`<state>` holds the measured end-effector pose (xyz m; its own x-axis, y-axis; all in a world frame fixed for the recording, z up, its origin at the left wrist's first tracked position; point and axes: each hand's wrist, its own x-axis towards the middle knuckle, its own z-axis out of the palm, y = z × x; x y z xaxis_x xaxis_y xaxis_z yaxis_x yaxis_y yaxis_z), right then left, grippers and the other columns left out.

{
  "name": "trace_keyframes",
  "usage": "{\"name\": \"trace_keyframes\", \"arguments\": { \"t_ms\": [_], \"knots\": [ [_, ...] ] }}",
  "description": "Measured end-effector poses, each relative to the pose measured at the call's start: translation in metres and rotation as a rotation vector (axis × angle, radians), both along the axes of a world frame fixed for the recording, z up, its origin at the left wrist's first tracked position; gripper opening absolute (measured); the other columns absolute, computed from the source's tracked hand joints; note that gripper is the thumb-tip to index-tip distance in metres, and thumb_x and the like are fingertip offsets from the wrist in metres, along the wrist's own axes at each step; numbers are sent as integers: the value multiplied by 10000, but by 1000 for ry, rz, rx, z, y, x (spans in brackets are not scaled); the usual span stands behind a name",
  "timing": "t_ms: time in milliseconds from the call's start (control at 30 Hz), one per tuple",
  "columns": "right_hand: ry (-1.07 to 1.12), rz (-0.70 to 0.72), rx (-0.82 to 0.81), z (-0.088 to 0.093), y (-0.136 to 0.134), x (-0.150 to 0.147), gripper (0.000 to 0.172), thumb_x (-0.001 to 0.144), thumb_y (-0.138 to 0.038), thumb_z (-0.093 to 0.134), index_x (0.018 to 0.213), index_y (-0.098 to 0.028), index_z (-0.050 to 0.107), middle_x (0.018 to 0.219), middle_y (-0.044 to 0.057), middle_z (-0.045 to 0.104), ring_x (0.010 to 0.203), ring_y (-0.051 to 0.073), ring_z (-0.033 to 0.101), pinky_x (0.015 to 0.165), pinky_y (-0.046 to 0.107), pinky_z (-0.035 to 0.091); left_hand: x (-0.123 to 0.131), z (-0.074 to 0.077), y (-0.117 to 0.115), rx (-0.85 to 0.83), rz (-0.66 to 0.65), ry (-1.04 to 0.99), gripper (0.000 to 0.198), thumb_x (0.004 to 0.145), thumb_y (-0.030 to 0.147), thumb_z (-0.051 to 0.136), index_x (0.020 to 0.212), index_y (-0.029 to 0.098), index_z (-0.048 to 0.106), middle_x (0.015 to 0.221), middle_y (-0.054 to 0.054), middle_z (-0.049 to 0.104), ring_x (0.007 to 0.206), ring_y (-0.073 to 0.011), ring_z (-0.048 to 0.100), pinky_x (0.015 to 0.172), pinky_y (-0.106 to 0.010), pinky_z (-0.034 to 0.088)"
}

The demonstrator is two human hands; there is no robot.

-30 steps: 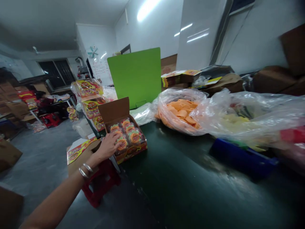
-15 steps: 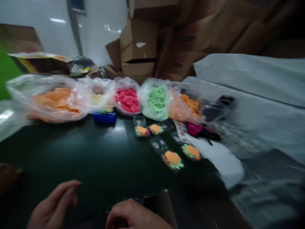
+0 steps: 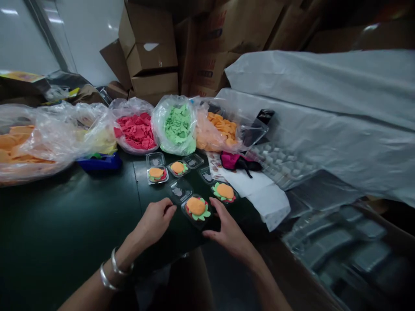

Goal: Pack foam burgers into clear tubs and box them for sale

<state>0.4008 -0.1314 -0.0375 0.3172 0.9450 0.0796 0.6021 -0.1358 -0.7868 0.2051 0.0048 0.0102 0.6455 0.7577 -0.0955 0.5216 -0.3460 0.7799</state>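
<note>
A clear plastic clamshell holding a toy burger [image 3: 196,208] lies on the dark green table [image 3: 65,233] between my hands. My left hand [image 3: 154,222], with bangles on the wrist, rests on the table, its loosely bent fingertips at the clamshell's left edge. My right hand [image 3: 227,229] is spread around the clamshell's right and near sides, thumb below it and forefinger beside it. Neither hand has lifted anything. Three more filled clamshells [image 3: 157,174] and some empty ones [image 3: 180,191] lie just beyond.
Clear bags of pieces line the back: orange [image 3: 22,147], red [image 3: 134,131], green [image 3: 177,125], orange [image 3: 220,129]. A blue tray [image 3: 100,163] sits at left. White paper [image 3: 266,194] and stacked clear trays [image 3: 340,242] lie to the right. Cardboard boxes [image 3: 149,56] are piled behind.
The view swung right from the display box my left hand was touching. Both hands have since moved forward from the near edge to the burger clamshell.
</note>
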Motion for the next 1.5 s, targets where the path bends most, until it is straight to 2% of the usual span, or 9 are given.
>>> {"name": "trace_keyframes", "arguments": {
  "t_ms": [100, 200, 300, 533, 867, 1100, 1233, 1333, 1500],
  "knots": [
    [-64, 82, 44, -5, 2, -9, 834, 696, -155, 711, 1418, -220, 297, 1448, 138, 403, 1334, 280, 387, 1098, 491, 335, 2, -14, -8, -117, 92, -42, 263, 880, 370, 470, 1029, 179, 572, 739, -11, 633, 620, -165, 600, 576, -275, 454],
    [-185, 84, 119, -13, -1, -27, 745, 731, -159, 704, 1380, -208, 340, 1374, 159, 483, 1257, 311, 466, 1015, 520, 413, 4, -21, -13, 43, 206, -95, 335, 878, 335, 494, 1169, 178, 545, 988, -68, 640, 822, -190, 613, 734, -323, 490],
    [-242, 54, 159, -17, 1, -39, 692, 748, -197, 720, 1345, -174, 371, 1197, 156, 607, 1073, 309, 582, 884, 496, 492, 7, -23, -15, 239, 171, -51, 318, 897, 270, 463, 1180, 176, 576, 1104, -95, 586, 981, -215, 566, 870, -370, 470],
    [-300, 140, 70, -5, 21, -39, 817, 586, -261, 874, 1275, -109, 463, 1168, 175, 624, 1017, 335, 572, 817, 482, 488, 7, -15, -11, 332, -45, 147, 292, 936, 220, 393, 1007, 160, 670, 956, -82, 584, 885, -207, 540, 833, -374, 487],
    [-365, 319, 219, -10, 23, -88, 837, 648, -425, 825, 1313, -96, 437, 973, 130, 639, 838, 292, 555, 706, 440, 453, -59, -25, -27, 538, -48, 149, 289, 954, 235, 384, 1065, 168, 643, 952, -92, 586, 849, -197, 529, 730, -326, 504],
    [-327, 319, 225, -10, 19, -87, 783, 738, -474, 737, 1361, -132, 407, 1069, 145, 595, 911, 296, 559, 743, 448, 493, -64, -10, -26, 404, -147, 185, 287, 950, 285, 411, 1146, 227, 612, 997, -73, 594, 879, -206, 513, 766, -355, 492],
    [-246, 297, 347, -9, 12, -94, 659, 822, -443, 657, 1377, -202, 397, 1316, 167, 468, 1209, 342, 443, 947, 522, 441, -76, -12, -11, 297, 233, -18, 375, 919, 312, 454, 1264, 185, 529, 1149, -102, 573, 1016, -213, 538, 883, -369, 467],
    [-241, 357, 428, -11, 15, -100, 625, 858, -368, 631, 1405, -237, 357, 1376, 154, 450, 1318, 352, 345, 996, 563, 397, -78, -17, 13, 103, 458, -81, 383, 888, 364, 491, 1194, 149, 573, 998, -74, 642, 851, -184, 589, 771, -316, 488],
    [-308, 488, 405, -11, 29, -102, 673, 866, -375, 616, 1432, -167, 318, 1365, 184, 508, 1315, 346, 382, 995, 574, 384, -63, -21, 42, -126, 272, -24, 301, 802, 384, 592, 999, 167, 661, 805, -14, 672, 644, -137, 561, 597, -248, 449]
  ]
}}
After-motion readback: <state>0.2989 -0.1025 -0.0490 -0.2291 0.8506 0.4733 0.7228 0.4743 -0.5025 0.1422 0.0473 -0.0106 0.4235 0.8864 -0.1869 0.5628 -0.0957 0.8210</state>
